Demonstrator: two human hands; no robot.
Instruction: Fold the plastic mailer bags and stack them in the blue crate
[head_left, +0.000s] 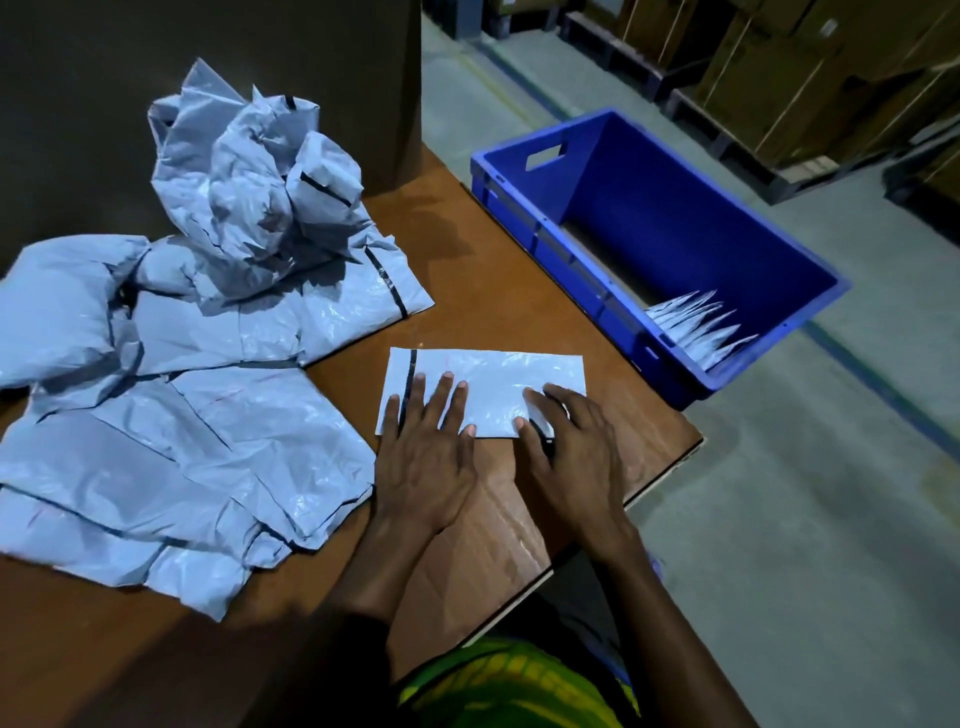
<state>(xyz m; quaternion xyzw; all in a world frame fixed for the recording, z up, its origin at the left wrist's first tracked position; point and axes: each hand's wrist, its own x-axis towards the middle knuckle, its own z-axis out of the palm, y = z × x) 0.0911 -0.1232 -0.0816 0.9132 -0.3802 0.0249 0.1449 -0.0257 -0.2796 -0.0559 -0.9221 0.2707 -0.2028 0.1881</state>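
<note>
On table (613, 332): one folded mailer (498, 382), two hands flat.

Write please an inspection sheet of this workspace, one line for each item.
Surface: brown table, corner near the crate.
Job's things: folded mailer flat on the table; blue crate on the floor holds folded mailers.
Clutter: loose mailer pile, crumpled and unfolded.
Grippers: left hand and right hand press flat on the folded mailer.
Cables: nothing seen.
Surroundings: cardboard boxes on pallets, concrete floor.
</note>
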